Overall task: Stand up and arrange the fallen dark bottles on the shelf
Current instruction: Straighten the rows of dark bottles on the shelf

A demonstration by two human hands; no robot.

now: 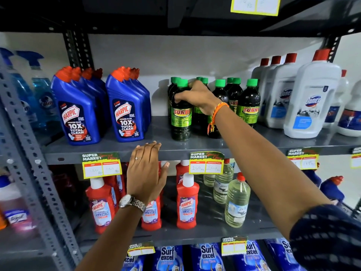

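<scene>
In the head view, the right hand point(197, 98) is reaching over the grey metal shelf point(195, 145) and closing its fingers around the shoulder of the front-left Sunny bottle point(180, 114), a dark bottle with a green cap and green label that is standing upright near the shelf's front edge. More dark Sunny bottles point(248, 103) are standing upright in rows behind and to the right of it, around the middle of the shelf. The left hand point(145, 173) is hovering flat and open, holding nothing, with its fingertips lying against the shelf's front edge beside a yellow price tag point(101, 167). Blue Harpic bottles point(127, 108) are standing toward the shelf's left end, and white Domex bottles point(310, 98) are standing toward its right end.
</scene>
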